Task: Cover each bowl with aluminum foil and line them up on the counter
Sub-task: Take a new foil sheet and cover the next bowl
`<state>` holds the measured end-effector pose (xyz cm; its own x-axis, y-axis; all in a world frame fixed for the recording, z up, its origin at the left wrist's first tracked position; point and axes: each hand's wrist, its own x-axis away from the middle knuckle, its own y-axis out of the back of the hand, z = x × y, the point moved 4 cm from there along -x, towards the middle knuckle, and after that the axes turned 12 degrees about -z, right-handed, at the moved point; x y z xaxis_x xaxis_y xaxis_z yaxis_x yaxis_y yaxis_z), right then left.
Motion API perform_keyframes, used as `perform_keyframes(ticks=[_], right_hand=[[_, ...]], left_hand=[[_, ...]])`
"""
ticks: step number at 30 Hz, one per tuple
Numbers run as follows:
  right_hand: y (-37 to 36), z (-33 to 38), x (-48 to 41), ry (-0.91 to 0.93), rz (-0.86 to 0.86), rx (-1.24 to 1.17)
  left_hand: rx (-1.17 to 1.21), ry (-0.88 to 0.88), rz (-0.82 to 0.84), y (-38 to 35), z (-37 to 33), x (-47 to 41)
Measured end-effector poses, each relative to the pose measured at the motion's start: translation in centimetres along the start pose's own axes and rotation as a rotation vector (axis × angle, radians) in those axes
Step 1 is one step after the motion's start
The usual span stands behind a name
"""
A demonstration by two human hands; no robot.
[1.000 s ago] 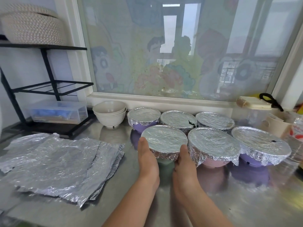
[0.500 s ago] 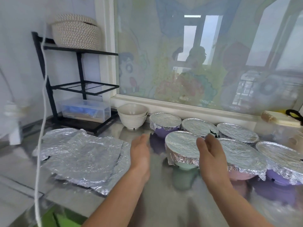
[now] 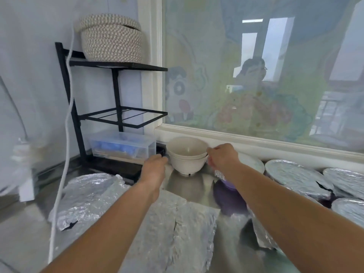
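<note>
At the left of the surface point(image 3: 190, 189), loose foil sheets point(image 3: 137, 217) lie flat and overlapping. Beyond them, my left hand point(image 3: 155, 167) sits just beside the left wall of the stacked cream bowls point(image 3: 187, 155); I cannot tell whether it grips. My right hand point(image 3: 223, 156) pinches the stack's right rim. Foil-covered bowls point(image 3: 295, 174) stand grouped further right, below the window point(image 3: 256, 56).
</note>
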<state>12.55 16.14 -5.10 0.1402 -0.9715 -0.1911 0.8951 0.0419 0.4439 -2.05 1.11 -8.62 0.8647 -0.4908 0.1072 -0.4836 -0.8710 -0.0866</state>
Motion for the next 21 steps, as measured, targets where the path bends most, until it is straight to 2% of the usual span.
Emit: perform_keyframes(ticks=[3,8,15,21], right_hand=[[-2.3,0.0,-3.7,-0.063,0.017,-0.035],[-4.5,-0.5,-7.2,-0.054,0.075,0.083],[-4.9,0.4,-8.8,0.094,0.071,0.254],[-1.1,3.7,-6.8,0.110,0.025,0.163]], left_hand=[[-0.086,-0.048,0.020,-1.4,-0.4,-5.1],[-0.161,-0.098,0.024,-4.3,-0.1,-9.9],[0.001,-0.106,-0.033,-5.1,0.6,-11.7],[0.160,-0.113,-0.034,-4.0,-3.6,-6.8]])
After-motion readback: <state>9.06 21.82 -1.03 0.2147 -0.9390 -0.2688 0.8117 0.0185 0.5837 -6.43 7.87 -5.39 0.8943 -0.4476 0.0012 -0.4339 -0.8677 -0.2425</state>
